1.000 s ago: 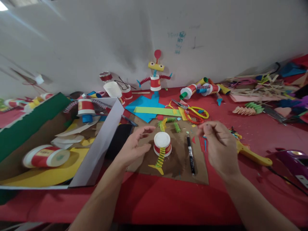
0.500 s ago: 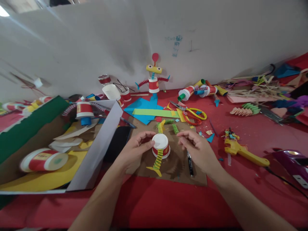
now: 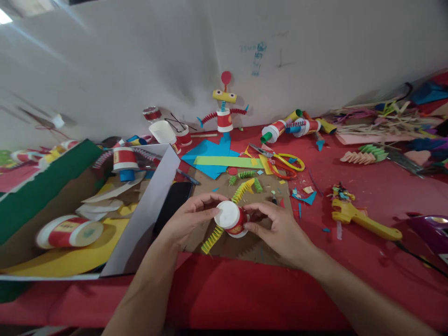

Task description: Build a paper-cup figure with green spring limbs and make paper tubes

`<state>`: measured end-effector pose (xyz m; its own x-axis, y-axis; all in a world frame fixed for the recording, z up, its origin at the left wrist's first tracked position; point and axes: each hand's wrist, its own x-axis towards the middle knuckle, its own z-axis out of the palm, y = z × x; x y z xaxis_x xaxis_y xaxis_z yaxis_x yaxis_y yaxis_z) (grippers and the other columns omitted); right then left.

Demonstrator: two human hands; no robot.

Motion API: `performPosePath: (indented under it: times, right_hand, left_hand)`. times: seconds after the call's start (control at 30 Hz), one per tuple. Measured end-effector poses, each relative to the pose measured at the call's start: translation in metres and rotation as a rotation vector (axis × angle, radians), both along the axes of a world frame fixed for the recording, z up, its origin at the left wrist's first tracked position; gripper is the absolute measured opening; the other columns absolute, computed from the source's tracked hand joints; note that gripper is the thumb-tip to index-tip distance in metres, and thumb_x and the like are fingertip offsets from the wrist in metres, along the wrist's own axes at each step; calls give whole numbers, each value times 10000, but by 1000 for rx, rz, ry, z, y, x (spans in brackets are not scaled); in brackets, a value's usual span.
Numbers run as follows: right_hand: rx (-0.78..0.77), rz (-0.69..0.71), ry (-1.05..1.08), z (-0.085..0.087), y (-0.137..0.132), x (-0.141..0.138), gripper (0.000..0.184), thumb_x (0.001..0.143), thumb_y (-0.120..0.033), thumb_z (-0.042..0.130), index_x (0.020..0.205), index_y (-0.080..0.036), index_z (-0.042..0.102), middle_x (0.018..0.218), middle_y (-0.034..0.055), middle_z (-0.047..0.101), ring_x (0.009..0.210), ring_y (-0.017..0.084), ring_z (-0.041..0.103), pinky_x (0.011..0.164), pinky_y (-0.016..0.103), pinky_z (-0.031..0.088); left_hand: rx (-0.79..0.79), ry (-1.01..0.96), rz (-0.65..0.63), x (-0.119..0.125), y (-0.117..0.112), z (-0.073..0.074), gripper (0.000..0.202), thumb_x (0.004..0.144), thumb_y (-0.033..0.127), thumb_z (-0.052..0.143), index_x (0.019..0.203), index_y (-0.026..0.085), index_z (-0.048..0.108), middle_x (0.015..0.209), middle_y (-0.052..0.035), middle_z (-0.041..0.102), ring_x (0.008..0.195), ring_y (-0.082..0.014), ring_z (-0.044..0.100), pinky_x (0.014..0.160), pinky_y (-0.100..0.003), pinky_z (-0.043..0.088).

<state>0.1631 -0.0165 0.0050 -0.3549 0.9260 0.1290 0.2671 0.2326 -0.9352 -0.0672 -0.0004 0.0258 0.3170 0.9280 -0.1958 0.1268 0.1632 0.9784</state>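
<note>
Both hands grip a small red-and-white paper cup (image 3: 229,217) tipped on its side over a brown cardboard sheet (image 3: 224,242). My left hand (image 3: 187,219) pinches the cup's white base end; my right hand (image 3: 276,228) holds its rim side. Yellow folded-paper springs (image 3: 212,239) hang off the cup, one toward me, another (image 3: 243,190) pointing away. A black pen lies mostly hidden under my right hand.
A finished cup figure (image 3: 224,114) stands against the wall. Yellow-handled scissors (image 3: 283,163), blue and green paper (image 3: 210,158), a yellow glue gun (image 3: 353,213), a black phone (image 3: 173,200) and an open box (image 3: 87,219) of cups and scraps lie around on the red cloth (image 3: 245,294).
My right hand came left from beside the pen onto the cup. Both hands closed on the cup and tipped it from standing upside down onto its side, swinging the springs.
</note>
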Motion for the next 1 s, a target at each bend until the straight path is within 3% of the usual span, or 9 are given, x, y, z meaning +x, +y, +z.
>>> performPosePath:
  times: [0.37, 0.47, 0.6, 0.73, 1.0]
  right_hand:
    - [106, -19, -86, -1, -1, 0, 267, 805, -94, 579, 1013, -243, 654, 1008, 39, 708, 894, 185, 662, 784, 360, 539]
    - [87, -51, -108, 1, -1, 3, 186, 883, -160, 511, 957, -234, 665, 843, 17, 708, 773, 162, 655, 694, 305, 514]
    - [22, -115, -40, 6, -2, 5, 207, 936, -267, 451, 897, -209, 646, 633, -24, 592, 518, 101, 532, 484, 220, 406]
    - [54, -147, -5, 9, -4, 7, 297, 950, -336, 427, 788, -190, 628, 524, -41, 492, 465, 90, 461, 445, 207, 347]
    - [57, -200, 30, 6, -3, 8, 191, 924, -322, 473, 969, -202, 614, 730, 6, 625, 538, 103, 512, 486, 222, 385]
  left_hand:
    - [16, 21, -47, -2, -1, 4, 228, 793, 296, 678, 1009, 225, 684, 1028, -52, 691, 939, -199, 620, 820, -317, 467]
    - [22, 13, -59, -2, -1, 4, 213, 799, 286, 671, 1005, 235, 689, 1026, -43, 692, 937, -191, 619, 829, -312, 459]
    - [14, -21, -76, -2, -1, 3, 225, 802, 280, 671, 1018, 219, 680, 1034, -53, 681, 927, -186, 611, 817, -306, 453]
    - [-7, -45, -91, 0, -1, 4, 222, 802, 249, 672, 1017, 194, 671, 1010, -46, 670, 901, -163, 593, 794, -273, 436]
    - [-23, -94, -89, 2, -1, 6, 210, 797, 213, 672, 1004, 176, 675, 994, -45, 671, 888, -157, 581, 791, -263, 412]
